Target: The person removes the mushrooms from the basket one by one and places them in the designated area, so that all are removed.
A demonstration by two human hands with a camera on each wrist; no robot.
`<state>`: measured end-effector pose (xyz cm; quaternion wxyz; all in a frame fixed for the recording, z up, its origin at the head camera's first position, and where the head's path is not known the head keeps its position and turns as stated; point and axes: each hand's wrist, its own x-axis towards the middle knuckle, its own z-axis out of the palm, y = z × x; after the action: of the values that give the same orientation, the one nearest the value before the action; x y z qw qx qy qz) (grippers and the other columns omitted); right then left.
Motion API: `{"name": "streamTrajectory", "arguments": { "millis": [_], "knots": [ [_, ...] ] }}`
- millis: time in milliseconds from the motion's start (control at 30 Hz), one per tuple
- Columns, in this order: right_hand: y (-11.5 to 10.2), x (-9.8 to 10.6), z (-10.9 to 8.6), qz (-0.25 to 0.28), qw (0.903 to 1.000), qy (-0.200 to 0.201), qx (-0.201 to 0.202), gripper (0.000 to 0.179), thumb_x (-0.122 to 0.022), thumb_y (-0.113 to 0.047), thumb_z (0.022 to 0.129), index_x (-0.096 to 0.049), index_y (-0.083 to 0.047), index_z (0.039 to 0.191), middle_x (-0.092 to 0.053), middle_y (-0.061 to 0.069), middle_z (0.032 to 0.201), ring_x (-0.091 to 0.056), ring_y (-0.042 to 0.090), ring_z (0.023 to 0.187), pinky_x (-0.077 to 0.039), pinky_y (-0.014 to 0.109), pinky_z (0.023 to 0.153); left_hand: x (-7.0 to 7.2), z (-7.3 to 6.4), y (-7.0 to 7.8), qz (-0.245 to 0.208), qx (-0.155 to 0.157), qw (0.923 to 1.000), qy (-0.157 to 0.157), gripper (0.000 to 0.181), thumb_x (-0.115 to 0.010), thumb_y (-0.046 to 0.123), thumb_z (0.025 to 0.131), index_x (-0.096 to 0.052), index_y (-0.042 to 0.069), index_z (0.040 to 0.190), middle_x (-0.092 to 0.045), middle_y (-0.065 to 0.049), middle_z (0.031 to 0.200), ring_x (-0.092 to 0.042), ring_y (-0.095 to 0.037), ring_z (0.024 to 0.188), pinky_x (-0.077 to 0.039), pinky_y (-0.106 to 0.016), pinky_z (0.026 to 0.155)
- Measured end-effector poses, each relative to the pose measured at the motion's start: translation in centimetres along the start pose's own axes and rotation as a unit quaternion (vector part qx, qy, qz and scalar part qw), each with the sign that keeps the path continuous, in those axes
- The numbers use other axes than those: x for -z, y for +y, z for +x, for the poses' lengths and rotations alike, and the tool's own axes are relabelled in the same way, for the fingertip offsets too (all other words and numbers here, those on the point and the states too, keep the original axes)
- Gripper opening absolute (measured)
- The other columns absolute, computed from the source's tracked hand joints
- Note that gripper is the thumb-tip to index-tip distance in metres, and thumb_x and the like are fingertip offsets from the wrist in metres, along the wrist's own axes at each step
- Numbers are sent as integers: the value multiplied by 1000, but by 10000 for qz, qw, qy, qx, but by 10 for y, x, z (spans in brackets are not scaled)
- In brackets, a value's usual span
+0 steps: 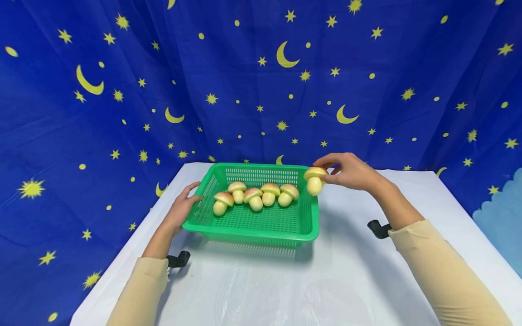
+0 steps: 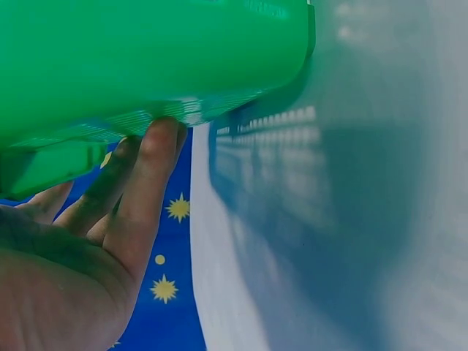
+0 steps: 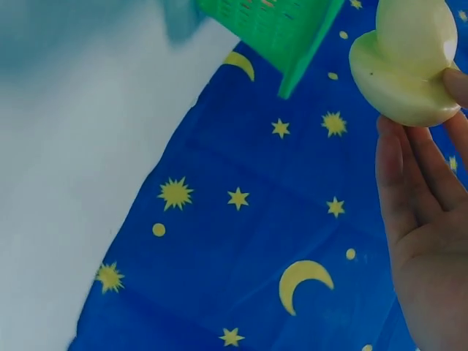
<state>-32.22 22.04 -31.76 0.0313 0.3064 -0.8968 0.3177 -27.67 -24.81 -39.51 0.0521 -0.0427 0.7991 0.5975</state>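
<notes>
My left hand (image 1: 181, 210) grips the left side of a green plastic basket (image 1: 261, 235), thumb at the rim and fingers (image 2: 150, 172) stretched along its outer wall. Inside the basket, several toy mushrooms (image 1: 253, 199) with yellow-and-reddish caps and pale stems lie in a loose row. Between thumb and fingertips, my right hand (image 1: 352, 172) pinches another toy mushroom (image 1: 315, 181) by its cap, stem pointing down. In the head view this mushroom overlaps the basket's right rim. The right wrist view shows its pale stem and the cap's underside.
A white-covered table (image 1: 261, 290) lies below, with the basket's shadow on it. Behind and to the left hangs a blue curtain (image 1: 244, 68) with yellow stars and moons. Black wrist mounts (image 1: 379, 229) stick out by both sleeves.
</notes>
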Motion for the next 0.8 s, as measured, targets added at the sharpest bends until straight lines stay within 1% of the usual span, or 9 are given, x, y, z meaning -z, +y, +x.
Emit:
{"name": "streamTrajectory", "arguments": {
  "millis": [100, 200, 467, 600, 667, 800],
  "knots": [
    [3, 3, -3, 48, 9996, 112, -270, 36, -74, -26, 85, -68, -14, 118, -65, 0, 106, -59, 18, 96, -52, 36, 80, 2, 5, -6, 0, -28, 10000, 38, 60, -46, 21, 99, -22, 26, 154, -42, -23, 135, -61, -30, 89, -55, -39, 68],
    [5, 5, -4, 44, 9990, 195, -410, 36, -76, -25, 83, -68, -15, 117, -65, -1, 105, -59, 17, 95, -52, 36, 79, 2, 9, -11, 87, -101, 9999, 63, 61, -47, 24, 99, -22, 28, 154, -41, -22, 136, -61, -28, 88, -55, -38, 68],
    [18, 1, -8, 50, 9988, 279, -404, 37, -76, -20, 83, -67, -11, 119, -65, 2, 108, -58, 18, 98, -51, 37, 81, 3, 11, -16, 97, -216, 9997, 85, 60, -46, 24, 99, -22, 27, 154, -43, -23, 133, -62, -27, 86, -55, -39, 68],
    [22, 1, -12, 36, 9984, 333, -455, 37, -75, -19, 84, -68, -10, 118, -65, 3, 109, -59, 19, 98, -51, 37, 80, 3, 10, -16, 210, -246, 9994, 82, 60, -46, 24, 99, -22, 27, 154, -41, -22, 136, -60, -29, 91, -54, -38, 70],
    [25, 2, -14, 33, 9982, 321, -514, 37, -75, -19, 84, -67, -9, 119, -65, 4, 109, -59, 20, 98, -51, 37, 80, 2, 8, -13, 205, -219, 9995, 81, 60, -46, 23, 99, -23, 27, 154, -38, -22, 139, -58, -31, 96, -54, -38, 71],
    [30, 3, -17, 110, 9974, 295, -650, 36, -75, -18, 85, -67, -8, 119, -65, 7, 109, -59, 22, 99, -52, 37, 79, -3, -7, 3, 214, -159, 9996, 52, 60, -45, 20, 99, -22, 21, 154, -37, -23, 140, -55, -37, 102, -53, -40, 75]
  ]
}}
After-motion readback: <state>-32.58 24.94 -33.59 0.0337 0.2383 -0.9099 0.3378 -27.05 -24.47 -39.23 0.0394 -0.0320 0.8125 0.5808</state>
